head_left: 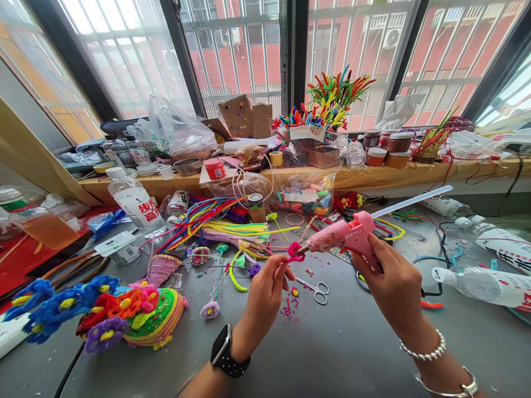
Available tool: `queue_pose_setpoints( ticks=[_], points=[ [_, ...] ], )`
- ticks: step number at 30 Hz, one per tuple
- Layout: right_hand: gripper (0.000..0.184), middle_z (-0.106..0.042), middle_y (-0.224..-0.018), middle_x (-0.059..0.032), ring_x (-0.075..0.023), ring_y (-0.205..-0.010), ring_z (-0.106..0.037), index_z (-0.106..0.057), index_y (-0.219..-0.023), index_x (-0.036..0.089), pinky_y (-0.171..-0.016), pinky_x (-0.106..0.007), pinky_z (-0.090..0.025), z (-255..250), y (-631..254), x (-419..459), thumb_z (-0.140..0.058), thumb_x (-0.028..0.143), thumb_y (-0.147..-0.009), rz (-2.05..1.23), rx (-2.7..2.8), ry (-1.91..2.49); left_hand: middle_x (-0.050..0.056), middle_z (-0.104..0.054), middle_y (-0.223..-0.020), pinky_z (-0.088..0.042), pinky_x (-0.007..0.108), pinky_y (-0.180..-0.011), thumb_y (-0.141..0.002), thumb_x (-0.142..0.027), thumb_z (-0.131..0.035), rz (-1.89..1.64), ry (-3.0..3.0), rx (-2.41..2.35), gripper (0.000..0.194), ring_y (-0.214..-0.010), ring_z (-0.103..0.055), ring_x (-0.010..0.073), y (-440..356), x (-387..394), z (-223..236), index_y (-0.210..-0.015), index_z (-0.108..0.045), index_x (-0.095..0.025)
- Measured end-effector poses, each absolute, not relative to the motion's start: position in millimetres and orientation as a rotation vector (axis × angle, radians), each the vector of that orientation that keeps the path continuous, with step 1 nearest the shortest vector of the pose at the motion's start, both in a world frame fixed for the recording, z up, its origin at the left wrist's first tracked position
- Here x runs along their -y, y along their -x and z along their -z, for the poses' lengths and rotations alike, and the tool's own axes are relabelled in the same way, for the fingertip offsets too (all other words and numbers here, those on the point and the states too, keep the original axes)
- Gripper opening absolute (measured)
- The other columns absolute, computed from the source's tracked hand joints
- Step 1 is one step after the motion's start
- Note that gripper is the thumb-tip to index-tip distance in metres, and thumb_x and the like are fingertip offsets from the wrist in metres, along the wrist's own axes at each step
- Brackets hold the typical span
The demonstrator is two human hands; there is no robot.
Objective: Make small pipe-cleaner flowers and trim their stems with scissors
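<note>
My left hand [265, 293] is closed in a pinch on a small pink pipe-cleaner flower [295, 251], held up over the grey table [323, 354]. My right hand [390, 282] grips a pink hot glue gun [346, 235] with a white glue stick [410, 202] sticking out of its back. The gun's nozzle touches the flower. Small scissors [317, 290] lie on the table just below the flower, among pink scraps.
Finished pipe-cleaner flowers on a woven piece [124, 315] lie at left. A heap of loose pipe cleaners [224, 224], plastic bottles [135, 202] [489, 284], bags and jars crowd the table and the window ledge [415, 174].
</note>
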State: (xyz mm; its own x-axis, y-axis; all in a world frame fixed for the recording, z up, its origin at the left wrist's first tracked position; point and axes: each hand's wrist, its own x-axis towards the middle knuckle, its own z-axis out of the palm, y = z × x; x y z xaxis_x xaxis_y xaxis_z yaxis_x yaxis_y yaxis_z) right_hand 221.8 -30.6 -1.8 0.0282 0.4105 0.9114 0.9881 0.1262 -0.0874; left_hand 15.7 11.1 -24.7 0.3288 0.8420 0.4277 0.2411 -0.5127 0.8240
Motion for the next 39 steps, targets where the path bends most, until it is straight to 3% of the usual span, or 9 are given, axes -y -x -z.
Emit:
queue_pose_setpoints(
  ticks=[18,29,39],
  points=[
    [0.028,-0.06,-0.077,-0.0077,-0.0188,-0.068,-0.057,-0.048,-0.101,0.013,-0.065,-0.028,-0.045,0.1,-221.2,32.6,-0.056,0.021,-0.076,0.998,1.539,1.352,-0.003,-0.055,-0.066,-0.04,0.021,-0.054,-0.085,-0.023,-0.03,-1.144,-1.975,-0.982,0.012,-0.05,-0.047,0.0073,-15.6,-10.0,23.6,-0.091,-0.041,-0.021],
    [0.028,-0.059,-0.073,-0.0074,-0.0173,-0.064,-0.056,-0.048,-0.098,0.011,-0.062,-0.026,-0.045,1.7,-222.4,32.6,-0.058,0.02,-0.073,0.998,1.532,1.37,-0.003,-0.055,-0.065,-0.04,0.021,-0.054,-0.085,-0.024,-0.031,-1.142,-1.976,-0.987,0.011,-0.049,-0.047,0.0074,-16.4,-10.4,23.4,-0.089,-0.041,-0.021],
    [0.03,-0.06,-0.072,-0.0056,-0.0165,-0.061,-0.056,-0.05,-0.098,0.014,-0.057,-0.025,-0.043,3.8,-223.0,30.2,-0.057,0.03,-0.073,0.988,1.398,1.419,-0.003,-0.055,-0.064,-0.04,0.022,-0.053,-0.085,-0.025,-0.032,-1.166,-1.893,-0.954,0.011,-0.049,-0.047,0.0078,-17.0,-10.6,24.4,-0.09,-0.04,-0.021]
  ],
)
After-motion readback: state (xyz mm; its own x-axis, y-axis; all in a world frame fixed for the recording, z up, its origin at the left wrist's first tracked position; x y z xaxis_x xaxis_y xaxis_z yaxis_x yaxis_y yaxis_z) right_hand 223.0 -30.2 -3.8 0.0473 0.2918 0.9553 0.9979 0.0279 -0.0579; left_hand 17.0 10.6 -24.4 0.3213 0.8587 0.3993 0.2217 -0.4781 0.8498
